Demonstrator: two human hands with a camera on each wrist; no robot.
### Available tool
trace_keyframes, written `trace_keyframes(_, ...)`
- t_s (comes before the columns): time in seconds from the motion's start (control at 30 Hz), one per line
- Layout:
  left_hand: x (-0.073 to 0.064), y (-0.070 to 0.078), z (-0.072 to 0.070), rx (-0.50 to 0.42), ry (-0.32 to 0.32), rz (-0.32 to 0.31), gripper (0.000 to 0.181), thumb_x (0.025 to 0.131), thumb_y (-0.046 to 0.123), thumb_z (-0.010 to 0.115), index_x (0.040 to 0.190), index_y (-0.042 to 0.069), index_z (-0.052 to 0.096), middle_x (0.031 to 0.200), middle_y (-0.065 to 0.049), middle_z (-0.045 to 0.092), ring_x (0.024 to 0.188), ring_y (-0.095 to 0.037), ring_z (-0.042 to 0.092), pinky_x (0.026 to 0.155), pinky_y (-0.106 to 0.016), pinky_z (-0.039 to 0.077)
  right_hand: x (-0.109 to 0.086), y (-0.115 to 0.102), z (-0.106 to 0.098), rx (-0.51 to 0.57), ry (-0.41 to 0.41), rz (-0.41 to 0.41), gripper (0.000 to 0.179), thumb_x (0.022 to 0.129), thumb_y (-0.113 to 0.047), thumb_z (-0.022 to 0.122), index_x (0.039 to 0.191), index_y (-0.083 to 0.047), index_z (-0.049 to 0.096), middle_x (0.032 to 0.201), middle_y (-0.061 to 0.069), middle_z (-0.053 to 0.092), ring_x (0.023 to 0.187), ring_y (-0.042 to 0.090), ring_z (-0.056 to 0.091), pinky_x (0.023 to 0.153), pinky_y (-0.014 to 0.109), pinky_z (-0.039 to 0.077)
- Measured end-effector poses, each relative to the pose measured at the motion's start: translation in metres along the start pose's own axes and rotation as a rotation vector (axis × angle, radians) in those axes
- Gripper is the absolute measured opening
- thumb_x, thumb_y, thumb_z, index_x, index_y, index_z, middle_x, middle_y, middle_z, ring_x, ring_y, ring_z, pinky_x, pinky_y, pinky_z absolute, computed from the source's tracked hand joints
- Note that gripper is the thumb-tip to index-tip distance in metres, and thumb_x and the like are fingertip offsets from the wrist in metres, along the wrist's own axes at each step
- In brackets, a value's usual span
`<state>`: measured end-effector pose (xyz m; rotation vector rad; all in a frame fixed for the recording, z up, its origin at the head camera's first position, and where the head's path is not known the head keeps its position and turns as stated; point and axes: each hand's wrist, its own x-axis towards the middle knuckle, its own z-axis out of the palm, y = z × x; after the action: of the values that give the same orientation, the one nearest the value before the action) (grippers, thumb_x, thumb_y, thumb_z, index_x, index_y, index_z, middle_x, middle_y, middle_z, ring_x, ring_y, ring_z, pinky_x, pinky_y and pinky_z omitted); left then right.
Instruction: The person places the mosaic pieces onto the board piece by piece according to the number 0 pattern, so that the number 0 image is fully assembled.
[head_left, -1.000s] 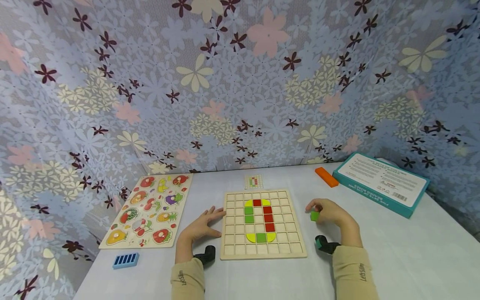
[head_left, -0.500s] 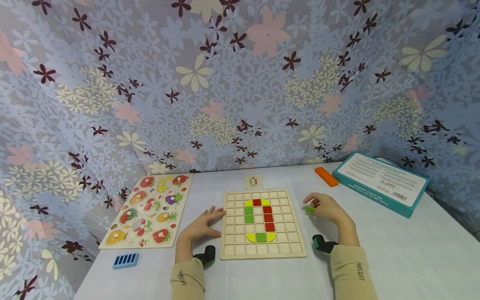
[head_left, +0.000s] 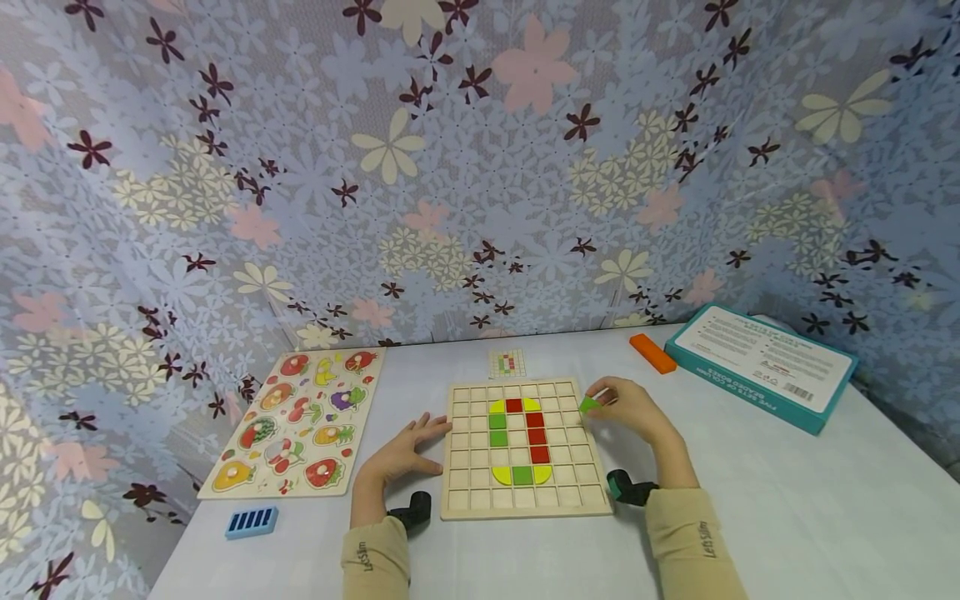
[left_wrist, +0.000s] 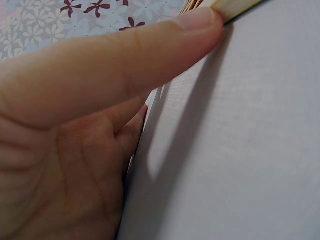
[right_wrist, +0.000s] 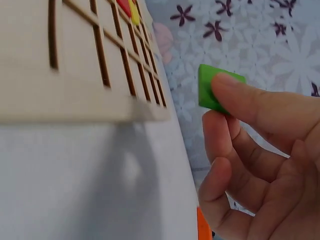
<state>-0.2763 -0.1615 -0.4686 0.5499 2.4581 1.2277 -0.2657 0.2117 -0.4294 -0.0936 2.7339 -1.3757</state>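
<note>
A wooden grid board (head_left: 468,500) lies mid-table, with red and green square tiles and yellow rounded corner pieces set in a ring. Between thumb and fingers my right hand (head_left: 628,407) pinches a green square tile (right_wrist: 207,87), held up by the board's right edge. My left hand (head_left: 401,454) rests at the left edge, fingers extended; in the left wrist view its thumb (left_wrist: 150,60) touches the board's side. Behind the board lies a small pattern card (head_left: 507,363) printed with a similar coloured ring.
At the left is a fruit puzzle board (head_left: 300,417), with a light blue slotted block (head_left: 251,522) in front of it. An orange block (head_left: 652,354) and a teal-edged white box (head_left: 761,367) lie at the back right. A floral curtain (head_left: 480,167) hangs behind the table.
My right hand has moved left and a little away from me with the green tile, from the table's right side to the board's right edge. The left hand stays put.
</note>
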Motion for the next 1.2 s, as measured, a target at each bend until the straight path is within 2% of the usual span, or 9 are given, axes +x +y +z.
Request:
trace_keyframes(0.23, 0.0, 0.0, 0.0, -0.009, -0.001, -0.001, 0.074, 0.067, 0.007, 0.078, 0.135, 0.01, 0.049, 0.148, -0.01, 0.033, 0.141, -0.036, 0.005, 0.11, -0.059, 0.002, 0.002, -0.013, 0.012, 0.065, -0.032, -0.018, 0.024, 0.082, -0.01, 0.065, 0.102, 0.003, 0.06, 0.092, 0.013, 0.061, 0.082, 0.024, 0.058, 0.073, 0.038, 0.051)
trace_keyframes(0.43, 0.0, -0.001, 0.0, -0.026, -0.005, 0.009, 0.074, 0.067, 0.006, 0.078, 0.135, 0.009, 0.048, 0.148, -0.01, 0.033, 0.141, -0.035, 0.004, 0.111, -0.058, 0.001, 0.005, -0.016, 0.021, 0.101, -0.066, -0.062, 0.024, 0.087, -0.008, 0.059, 0.106, 0.007, 0.059, 0.088, 0.012, 0.063, 0.077, 0.026, 0.06, 0.072, 0.039, 0.051)
trace_keyframes(0.63, 0.001, -0.001, 0.0, -0.055, -0.005, 0.002, 0.074, 0.067, 0.007, 0.078, 0.135, 0.009, 0.049, 0.148, -0.01, 0.033, 0.141, -0.035, 0.003, 0.11, -0.058, 0.001, 0.006, -0.02, 0.029, 0.101, -0.102, -0.119, 0.025, 0.088, -0.007, 0.057, 0.107, 0.009, 0.059, 0.092, 0.016, 0.064, 0.082, 0.028, 0.061, 0.076, 0.041, 0.052)
trace_keyframes(0.77, 0.001, -0.001, 0.0, -0.059, -0.003, 0.003, 0.074, 0.067, 0.006, 0.078, 0.135, 0.009, 0.049, 0.148, -0.01, 0.033, 0.141, -0.035, 0.003, 0.11, -0.058, 0.001, 0.006, -0.025, 0.037, 0.078, -0.12, -0.128, 0.023, 0.087, -0.006, 0.057, 0.106, 0.007, 0.061, 0.096, 0.015, 0.064, 0.084, 0.024, 0.06, 0.075, 0.039, 0.052)
trace_keyframes(0.97, 0.0, -0.001, 0.0, -0.07, 0.0, 0.001, 0.074, 0.066, 0.005, 0.078, 0.135, 0.008, 0.049, 0.147, -0.01, 0.034, 0.141, -0.035, 0.003, 0.11, -0.059, 0.0, 0.007, -0.035, 0.05, 0.041, -0.135, -0.136, 0.022, 0.086, -0.006, 0.058, 0.107, 0.001, 0.062, 0.087, 0.009, 0.062, 0.076, 0.019, 0.058, 0.069, 0.034, 0.05)
trace_keyframes(1.2, 0.0, 0.0, 0.0, -0.048, 0.001, 0.0, 0.074, 0.067, 0.007, 0.078, 0.135, 0.009, 0.049, 0.148, -0.009, 0.034, 0.141, -0.035, 0.004, 0.11, -0.058, 0.001, 0.006, -0.045, 0.063, 0.031, -0.101, -0.126, 0.011, 0.082, -0.004, 0.064, 0.093, -0.004, 0.063, 0.08, 0.005, 0.063, 0.073, 0.017, 0.058, 0.063, 0.031, 0.049)
